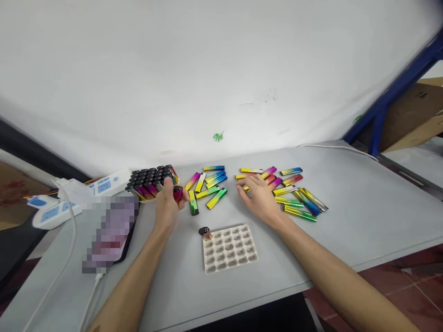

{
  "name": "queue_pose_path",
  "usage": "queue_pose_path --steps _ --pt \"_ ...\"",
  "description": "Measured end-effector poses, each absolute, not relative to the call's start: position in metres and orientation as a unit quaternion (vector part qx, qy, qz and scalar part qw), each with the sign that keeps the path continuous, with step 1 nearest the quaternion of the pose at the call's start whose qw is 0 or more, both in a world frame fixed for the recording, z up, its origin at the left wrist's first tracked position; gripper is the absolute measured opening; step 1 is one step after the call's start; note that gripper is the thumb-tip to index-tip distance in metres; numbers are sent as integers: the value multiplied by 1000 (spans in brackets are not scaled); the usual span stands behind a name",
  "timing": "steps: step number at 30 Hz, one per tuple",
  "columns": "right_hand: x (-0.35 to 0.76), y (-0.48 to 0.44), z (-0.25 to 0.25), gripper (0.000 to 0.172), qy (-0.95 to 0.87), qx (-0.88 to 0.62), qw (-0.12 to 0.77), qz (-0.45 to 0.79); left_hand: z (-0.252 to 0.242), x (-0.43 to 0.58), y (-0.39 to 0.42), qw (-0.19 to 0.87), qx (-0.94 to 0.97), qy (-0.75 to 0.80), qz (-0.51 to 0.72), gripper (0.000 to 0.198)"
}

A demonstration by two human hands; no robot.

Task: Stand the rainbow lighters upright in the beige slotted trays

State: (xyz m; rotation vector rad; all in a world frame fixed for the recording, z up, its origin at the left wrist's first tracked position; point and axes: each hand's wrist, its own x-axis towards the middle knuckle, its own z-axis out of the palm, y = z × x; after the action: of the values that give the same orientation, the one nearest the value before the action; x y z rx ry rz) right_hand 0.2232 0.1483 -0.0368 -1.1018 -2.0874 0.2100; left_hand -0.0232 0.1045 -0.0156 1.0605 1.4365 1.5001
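My left hand (pixel 168 203) is closed round a magenta metallic stick with a black end cap (pixel 177 193). Right beside it, a packed block of black-capped sticks (pixel 152 177) stands upright. My right hand (pixel 258 196) reaches over loose, shiny sticks, its thumb apart from the fingers; a yellow stick (pixel 246 189) shows at its fingertips. Whether the fingers press on that stick is hard to see. Between my forearms lies a pale tray (pixel 230 266) with rows of oval cells. At its far left corner stands a small black-capped piece with a clear brownish body (pixel 205 231).
More loose sticks in gradient colours lie to the left (pixel 217 198) and right (pixel 299 213) of my right hand. A phone (pixel 116 230) on a charging cable and a white power strip (pixel 104 185) are at the left. Behind the grey table (pixel 346 198) rises a white wall.
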Motion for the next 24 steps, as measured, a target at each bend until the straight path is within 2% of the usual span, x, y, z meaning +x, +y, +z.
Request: queue_pose_path --steps 2,7,9,19,24 --pt "218 143 -38 13 -827 -420 363 92 -14 -22 105 398 392 582 591 53" --pt "208 133 -39 13 -845 -401 336 109 -12 -18 105 424 409 556 587 24" --pt "207 131 -39 14 -849 -400 327 109 -12 -17 104 423 411 549 593 18" --pt "204 127 -41 17 -868 -397 273 119 -15 -18 104 433 393 551 595 24" --pt "206 128 -40 18 -869 -405 250 136 -15 -16 104 413 408 549 602 17"
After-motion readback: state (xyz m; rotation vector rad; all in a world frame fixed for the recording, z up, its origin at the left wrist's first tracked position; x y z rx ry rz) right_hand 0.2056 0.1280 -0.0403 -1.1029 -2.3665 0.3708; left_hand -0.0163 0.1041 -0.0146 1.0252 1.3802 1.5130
